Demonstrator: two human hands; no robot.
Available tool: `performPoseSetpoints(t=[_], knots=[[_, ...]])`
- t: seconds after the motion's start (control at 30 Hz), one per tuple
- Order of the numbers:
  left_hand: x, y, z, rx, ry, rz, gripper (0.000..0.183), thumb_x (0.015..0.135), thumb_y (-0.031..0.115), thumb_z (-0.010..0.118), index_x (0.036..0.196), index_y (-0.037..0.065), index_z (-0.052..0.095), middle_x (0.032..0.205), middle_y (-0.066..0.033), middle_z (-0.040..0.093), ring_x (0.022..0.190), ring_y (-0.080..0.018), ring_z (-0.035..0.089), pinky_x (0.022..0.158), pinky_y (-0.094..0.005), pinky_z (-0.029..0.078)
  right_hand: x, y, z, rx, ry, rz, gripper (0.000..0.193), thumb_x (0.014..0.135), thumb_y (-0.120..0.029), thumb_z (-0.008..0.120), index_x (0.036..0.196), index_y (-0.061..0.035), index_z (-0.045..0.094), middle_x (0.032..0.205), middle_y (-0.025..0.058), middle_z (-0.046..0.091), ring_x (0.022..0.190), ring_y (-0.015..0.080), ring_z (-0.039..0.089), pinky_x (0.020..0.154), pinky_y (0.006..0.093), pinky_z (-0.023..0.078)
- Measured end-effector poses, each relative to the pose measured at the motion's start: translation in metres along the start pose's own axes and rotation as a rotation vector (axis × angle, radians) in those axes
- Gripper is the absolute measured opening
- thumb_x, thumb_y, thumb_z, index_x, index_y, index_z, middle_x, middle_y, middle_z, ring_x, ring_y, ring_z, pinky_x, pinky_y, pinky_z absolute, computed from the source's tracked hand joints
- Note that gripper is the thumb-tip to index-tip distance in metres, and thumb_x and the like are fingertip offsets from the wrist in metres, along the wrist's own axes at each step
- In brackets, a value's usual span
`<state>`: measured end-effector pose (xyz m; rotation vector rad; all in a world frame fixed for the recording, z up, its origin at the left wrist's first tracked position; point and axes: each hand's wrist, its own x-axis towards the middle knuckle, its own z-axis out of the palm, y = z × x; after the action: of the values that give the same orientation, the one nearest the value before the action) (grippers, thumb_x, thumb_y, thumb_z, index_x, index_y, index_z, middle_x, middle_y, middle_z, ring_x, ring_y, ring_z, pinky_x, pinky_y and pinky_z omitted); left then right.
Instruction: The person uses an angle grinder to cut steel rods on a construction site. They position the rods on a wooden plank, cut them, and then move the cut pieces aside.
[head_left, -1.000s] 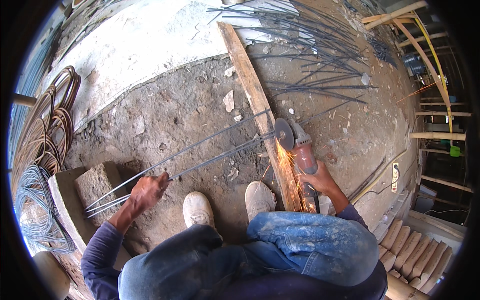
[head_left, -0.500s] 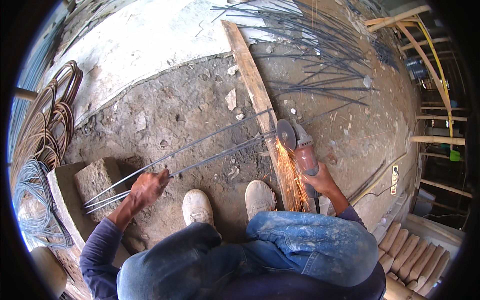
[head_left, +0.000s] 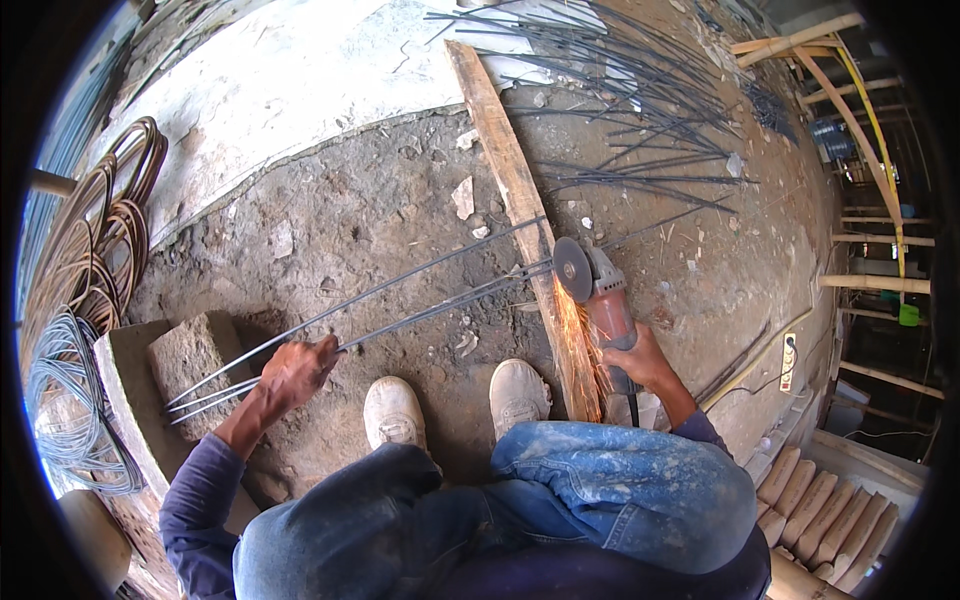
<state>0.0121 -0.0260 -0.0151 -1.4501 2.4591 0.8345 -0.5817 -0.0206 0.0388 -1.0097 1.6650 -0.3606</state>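
Observation:
My right hand [head_left: 643, 357] is closed round the body of an angle grinder [head_left: 612, 312]. Its cutting disc [head_left: 572, 268] meets the ends of several thin steel rods [head_left: 440, 309] over a wooden plank [head_left: 502, 165]. Orange sparks [head_left: 578, 350] stream from the disc along the plank toward me. My left hand [head_left: 300, 372] is closed on the rods near their other ends, which reach over a concrete block [head_left: 195, 362]. One rod lies apart from the others, farther from me, and crosses the plank too. The fingertips of my left hand are partly hidden.
Many loose dark rods [head_left: 640, 100] lie at the far right, beside a pale slab [head_left: 270, 90]. Coils of brown rod [head_left: 120, 230] and grey wire [head_left: 75, 400] stand at the left. A power strip [head_left: 789, 362] with a cord lies at the right, near stacked tan blocks [head_left: 825, 510].
The spark stream is thinner and narrower than half a second ago. Both hands, the grinder and the rods stay almost where they were.

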Motion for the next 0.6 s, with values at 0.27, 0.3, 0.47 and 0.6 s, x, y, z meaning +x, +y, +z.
performPoseSetpoints(t=[0.27,0.3,0.47,0.6], knots=[[0.0002,0.0002,-0.0011,-0.011,-0.019,-0.006,0.019,0.110,0.022,0.062,0.118,0.005,0.060,0.070,-0.0204,0.068,0.066,-0.0432,0.072,0.057,-0.0545,0.056,0.0036,-0.0009,0.0005,0.023,-0.012,0.058,0.030,0.085,-0.010,0.082,0.110,-0.0010,0.068,0.083,0.0060,0.073,0.066,0.0161,0.071,0.063,0.0371,0.059],[0.0002,0.0005,-0.0016,-0.017,-0.003,0.004,0.019,0.110,0.022,0.062,0.118,0.005,0.060,0.070,-0.0205,0.068,0.066,-0.0433,0.072,0.057,-0.0545,0.056,0.0052,-0.0014,0.0013,0.020,-0.007,0.054,0.029,0.086,-0.007,0.081,0.111,-0.0010,0.067,0.083,0.0063,0.072,0.065,0.0163,0.070,0.062,0.0366,0.059],[-0.0006,0.0019,-0.0041,-0.036,0.002,0.003,0.019,0.110,0.023,0.062,0.117,0.005,0.060,0.070,-0.0209,0.067,0.066,-0.0438,0.071,0.058,-0.0550,0.056,0.0060,-0.0065,0.0045,0.028,-0.007,0.018,0.030,0.086,-0.006,0.081,0.112,-0.0014,0.067,0.083,0.0069,0.072,0.066,0.0167,0.070,0.062,0.0370,0.059],[-0.0012,0.0027,-0.0040,-0.026,0.015,0.003,0.019,0.109,0.023,0.063,0.116,0.005,0.060,0.070,-0.0210,0.067,0.066,-0.0441,0.071,0.058,-0.0551,0.055,-0.0018,-0.0086,0.0033,0.052,0.006,0.104,0.031,0.082,-0.010,0.082,0.109,-0.0013,0.068,0.083,0.0069,0.072,0.068,0.0162,0.070,0.064,0.0369,0.058]])
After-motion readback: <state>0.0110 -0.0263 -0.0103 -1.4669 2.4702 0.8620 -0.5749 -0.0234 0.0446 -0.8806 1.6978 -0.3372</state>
